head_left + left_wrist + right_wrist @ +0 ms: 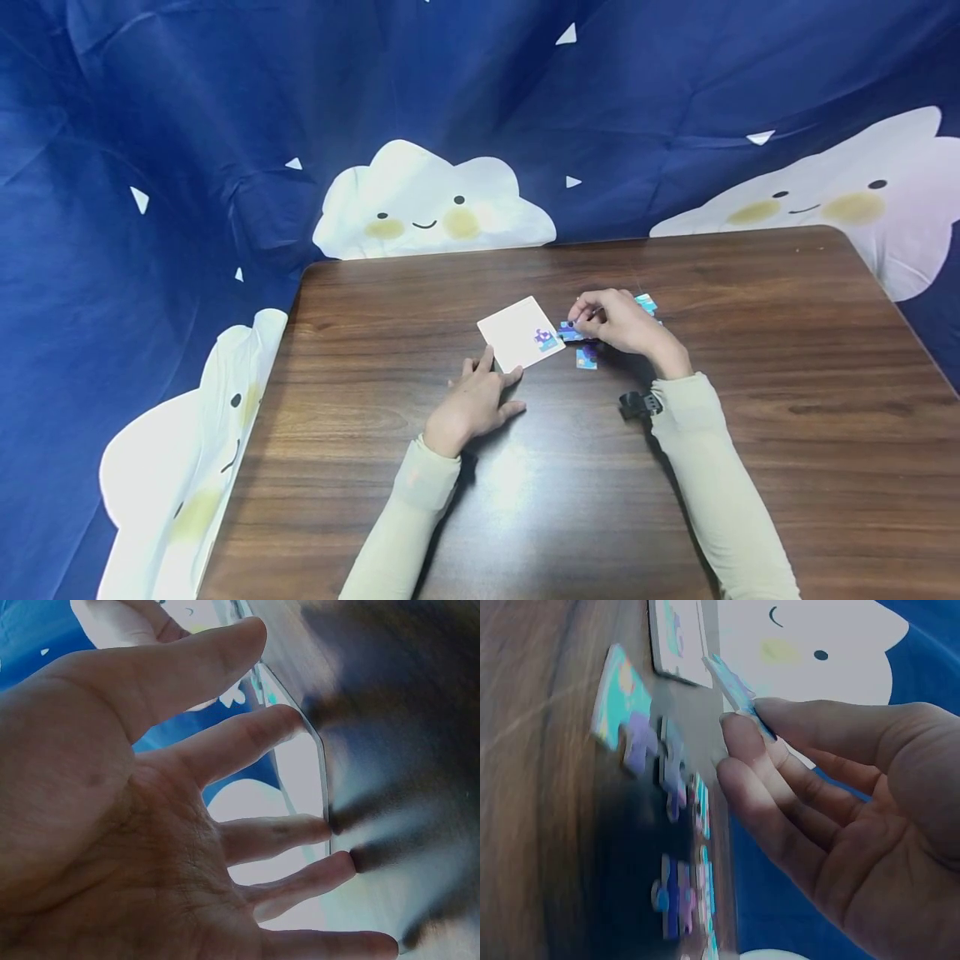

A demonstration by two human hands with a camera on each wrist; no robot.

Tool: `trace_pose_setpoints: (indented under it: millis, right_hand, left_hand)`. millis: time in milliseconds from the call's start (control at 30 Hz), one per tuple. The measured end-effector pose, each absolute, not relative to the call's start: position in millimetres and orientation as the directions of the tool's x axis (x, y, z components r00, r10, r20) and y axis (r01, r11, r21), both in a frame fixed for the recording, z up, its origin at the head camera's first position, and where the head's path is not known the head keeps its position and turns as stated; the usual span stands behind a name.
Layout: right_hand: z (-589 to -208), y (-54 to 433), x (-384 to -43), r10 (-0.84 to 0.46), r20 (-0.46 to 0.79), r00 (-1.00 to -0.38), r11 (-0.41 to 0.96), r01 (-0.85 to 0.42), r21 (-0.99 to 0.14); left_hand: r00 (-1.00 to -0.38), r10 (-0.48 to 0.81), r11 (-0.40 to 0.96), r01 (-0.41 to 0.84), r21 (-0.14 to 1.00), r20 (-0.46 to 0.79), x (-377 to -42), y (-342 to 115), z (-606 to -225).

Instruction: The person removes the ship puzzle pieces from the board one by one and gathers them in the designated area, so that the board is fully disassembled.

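Observation:
A white square puzzle board [513, 329] lies on the table, with some purple and blue picture at its right corner. Fingers of my left hand [472, 402] touch the board's near edges; in the left wrist view that hand [172, 795] is spread, its fingers straight. My right hand [618, 321] is just right of the board. Between thumb and fingers it pinches a puzzle piece [740, 696], held above the table in the right wrist view. Beneath and beside this hand lie several loose pieces, among them a teal and purple piece [587, 358].
The brown wooden table [360, 400] carries everything. More puzzle pieces [646, 303] lie beyond the right hand. A black strap or device [639, 406] sits at the right cuff. Behind the table hangs a blue curtain [247, 83] with white clouds.

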State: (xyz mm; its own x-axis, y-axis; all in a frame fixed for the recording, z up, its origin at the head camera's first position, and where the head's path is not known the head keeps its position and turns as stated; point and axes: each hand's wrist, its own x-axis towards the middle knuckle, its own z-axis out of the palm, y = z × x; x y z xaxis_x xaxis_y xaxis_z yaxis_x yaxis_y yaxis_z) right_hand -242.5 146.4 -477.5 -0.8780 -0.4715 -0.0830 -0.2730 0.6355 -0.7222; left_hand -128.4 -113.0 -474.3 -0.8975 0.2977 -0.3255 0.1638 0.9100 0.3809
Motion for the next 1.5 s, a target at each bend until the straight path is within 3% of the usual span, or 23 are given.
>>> trace_pose_setpoints:
  millis: [667, 1033, 1500]
  right_hand:
    - [-483.5, 200.2, -215.4, -0.444, -0.123, -0.888, 0.702, -0.259, -0.663]
    - [-488.0, 206.5, -207.1, -0.429, -0.150, -0.891, 0.734, -0.247, -0.633]
    - [-494.5, 204.6, -206.2, -0.422, -0.097, -0.901, 0.744, -0.284, -0.605]
  left_hand:
    - [-0.888, 0.283, 0.907, 0.125, 0.403, -0.362, -128.0, -111.5, -471.8]
    - [-0.887, 0.285, 0.908, 0.128, 0.399, -0.363, -127.6, -110.7, -471.0]
    - [-0.889, 0.281, 0.907, 0.123, 0.403, -0.361, -127.5, -110.9, -471.2]
